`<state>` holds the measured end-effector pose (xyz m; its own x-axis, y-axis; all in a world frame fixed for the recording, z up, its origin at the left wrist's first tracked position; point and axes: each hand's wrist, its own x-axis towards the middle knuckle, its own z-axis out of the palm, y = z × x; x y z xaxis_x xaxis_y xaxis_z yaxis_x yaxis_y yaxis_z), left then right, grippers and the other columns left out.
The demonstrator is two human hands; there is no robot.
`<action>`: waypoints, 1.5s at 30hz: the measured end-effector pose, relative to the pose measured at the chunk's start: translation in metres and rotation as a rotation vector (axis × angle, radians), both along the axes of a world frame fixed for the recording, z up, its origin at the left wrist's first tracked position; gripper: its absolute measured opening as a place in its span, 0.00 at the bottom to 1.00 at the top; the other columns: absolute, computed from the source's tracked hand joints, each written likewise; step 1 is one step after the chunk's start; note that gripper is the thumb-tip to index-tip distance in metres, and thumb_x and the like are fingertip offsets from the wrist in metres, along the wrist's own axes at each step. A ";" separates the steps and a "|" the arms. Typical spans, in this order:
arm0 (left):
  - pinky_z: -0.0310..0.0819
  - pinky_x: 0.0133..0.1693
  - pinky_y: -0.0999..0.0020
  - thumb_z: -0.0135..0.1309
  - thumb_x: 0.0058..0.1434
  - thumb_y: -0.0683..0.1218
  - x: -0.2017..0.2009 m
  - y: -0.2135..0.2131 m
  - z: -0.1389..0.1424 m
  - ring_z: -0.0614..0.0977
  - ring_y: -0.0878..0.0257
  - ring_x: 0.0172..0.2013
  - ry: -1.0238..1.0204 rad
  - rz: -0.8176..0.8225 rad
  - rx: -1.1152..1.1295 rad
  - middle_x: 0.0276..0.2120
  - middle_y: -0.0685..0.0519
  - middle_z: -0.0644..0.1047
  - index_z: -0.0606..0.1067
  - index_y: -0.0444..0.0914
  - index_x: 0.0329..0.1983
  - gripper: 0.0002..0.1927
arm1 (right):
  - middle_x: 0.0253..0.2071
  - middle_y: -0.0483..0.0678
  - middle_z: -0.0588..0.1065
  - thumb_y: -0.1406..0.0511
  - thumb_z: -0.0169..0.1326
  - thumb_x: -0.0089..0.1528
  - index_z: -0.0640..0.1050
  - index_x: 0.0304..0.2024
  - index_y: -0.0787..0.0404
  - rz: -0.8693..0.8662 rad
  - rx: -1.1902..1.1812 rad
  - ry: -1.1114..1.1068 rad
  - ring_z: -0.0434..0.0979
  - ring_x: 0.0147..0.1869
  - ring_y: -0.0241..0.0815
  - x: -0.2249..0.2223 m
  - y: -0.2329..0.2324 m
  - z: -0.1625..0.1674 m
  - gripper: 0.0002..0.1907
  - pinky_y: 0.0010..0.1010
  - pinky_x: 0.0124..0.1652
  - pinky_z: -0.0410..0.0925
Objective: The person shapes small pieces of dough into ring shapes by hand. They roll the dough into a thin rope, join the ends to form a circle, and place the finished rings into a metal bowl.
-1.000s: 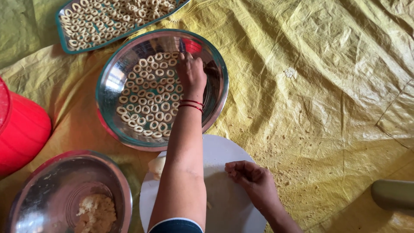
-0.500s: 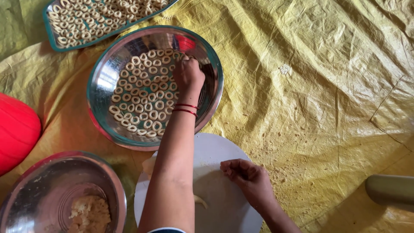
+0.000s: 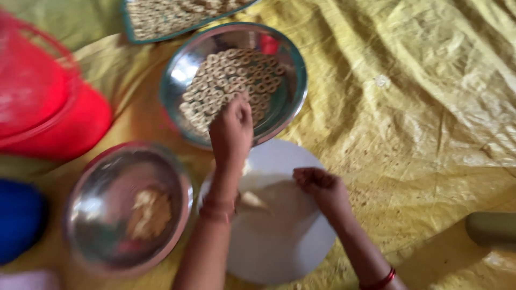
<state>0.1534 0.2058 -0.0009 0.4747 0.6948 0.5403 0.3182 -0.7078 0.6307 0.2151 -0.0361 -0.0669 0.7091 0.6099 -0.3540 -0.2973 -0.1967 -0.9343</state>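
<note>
My left hand (image 3: 231, 131) hovers over the near rim of a steel plate (image 3: 290, 102) filled with several small dough rings (image 3: 228, 80); its fingers are curled, and motion blur hides whether it holds anything. My right hand (image 3: 320, 188) rests with curled fingers on a round white board (image 3: 279, 247), with a small piece of dough (image 3: 252, 200) lying on the board beside it. Red bangles sit on both wrists.
A steel bowl (image 3: 97, 215) with a lump of dough stands at the lower left. A red plastic container (image 3: 48, 107) is at the left, a blue object (image 3: 19, 220) below it. A green tray (image 3: 172, 16) of rings lies at the top. A yellow sheet (image 3: 419, 107) covers the ground.
My left hand has drawn back from the middle of the ring plate toward the white board. The view has shifted, so everything now sits further right in the frame.
</note>
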 end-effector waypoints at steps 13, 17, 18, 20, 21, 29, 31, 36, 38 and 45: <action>0.73 0.53 0.55 0.53 0.62 0.40 -0.138 -0.127 -0.025 0.78 0.49 0.54 0.432 -0.303 0.008 0.43 0.47 0.79 0.82 0.39 0.38 0.07 | 0.44 0.47 0.83 0.76 0.52 0.62 0.82 0.51 0.63 0.073 0.078 -0.265 0.82 0.46 0.36 0.012 -0.012 0.014 0.17 0.27 0.44 0.73; 0.63 0.62 0.51 0.52 0.66 0.41 -0.150 -0.150 -0.031 0.73 0.47 0.60 0.482 -0.196 0.037 0.52 0.46 0.78 0.80 0.37 0.50 0.12 | 0.44 0.46 0.83 0.73 0.53 0.64 0.82 0.51 0.63 0.036 0.011 -0.287 0.82 0.46 0.35 0.010 -0.012 0.023 0.14 0.27 0.44 0.74; 0.57 0.67 0.47 0.53 0.65 0.42 -0.154 -0.161 -0.034 0.71 0.47 0.64 0.499 -0.164 0.101 0.54 0.46 0.77 0.80 0.37 0.51 0.13 | 0.44 0.46 0.83 0.73 0.52 0.64 0.82 0.51 0.63 0.051 0.034 -0.290 0.82 0.46 0.35 0.008 -0.011 0.024 0.14 0.27 0.44 0.74; 0.48 0.70 0.44 0.56 0.61 0.47 -0.155 -0.178 -0.038 0.64 0.45 0.69 0.504 -0.131 0.139 0.61 0.42 0.70 0.74 0.33 0.57 0.22 | 0.45 0.46 0.83 0.73 0.51 0.64 0.82 0.51 0.63 0.079 0.085 -0.296 0.83 0.46 0.35 0.004 -0.006 0.024 0.15 0.26 0.44 0.73; 0.45 0.69 0.44 0.58 0.58 0.52 -0.153 -0.185 -0.041 0.59 0.43 0.70 0.488 -0.130 0.112 0.65 0.37 0.65 0.69 0.28 0.62 0.33 | 0.44 0.46 0.83 0.73 0.51 0.64 0.82 0.52 0.63 0.087 0.088 -0.308 0.82 0.46 0.35 0.002 -0.003 0.023 0.15 0.26 0.44 0.73; 0.41 0.72 0.50 0.58 0.61 0.61 -0.115 -0.131 -0.039 0.48 0.45 0.76 0.516 -0.116 0.116 0.76 0.38 0.52 0.58 0.28 0.72 0.46 | 0.43 0.46 0.84 0.69 0.55 0.65 0.83 0.51 0.62 0.096 -0.021 -0.369 0.83 0.45 0.33 -0.002 0.002 0.021 0.13 0.26 0.43 0.73; 0.41 0.72 0.50 0.57 0.61 0.62 -0.117 -0.132 -0.038 0.47 0.44 0.76 0.532 -0.146 0.133 0.76 0.37 0.51 0.58 0.29 0.72 0.46 | 0.43 0.46 0.84 0.70 0.55 0.65 0.83 0.51 0.62 0.092 -0.022 -0.353 0.83 0.45 0.33 -0.001 0.003 0.024 0.13 0.26 0.43 0.73; 0.36 0.69 0.49 0.58 0.58 0.62 -0.156 -0.202 -0.036 0.43 0.43 0.74 0.663 -0.236 -0.189 0.74 0.35 0.46 0.51 0.26 0.74 0.53 | 0.43 0.46 0.84 0.70 0.55 0.65 0.83 0.51 0.61 0.102 -0.069 -0.366 0.83 0.45 0.33 -0.005 0.005 0.028 0.13 0.26 0.44 0.74; 0.35 0.69 0.48 0.58 0.61 0.62 -0.162 -0.221 -0.038 0.43 0.41 0.74 0.611 -0.227 -0.160 0.74 0.32 0.46 0.52 0.23 0.73 0.52 | 0.43 0.45 0.84 0.69 0.55 0.65 0.83 0.51 0.61 0.104 -0.098 -0.373 0.83 0.45 0.33 -0.005 0.004 0.028 0.13 0.27 0.45 0.74; 0.35 0.72 0.51 0.50 0.66 0.65 -0.097 -0.158 -0.055 0.46 0.46 0.76 0.590 -0.049 0.034 0.75 0.34 0.50 0.55 0.25 0.73 0.48 | 0.44 0.47 0.84 0.72 0.54 0.64 0.83 0.51 0.62 0.087 -0.057 -0.370 0.83 0.45 0.34 0.001 0.001 0.022 0.14 0.27 0.45 0.75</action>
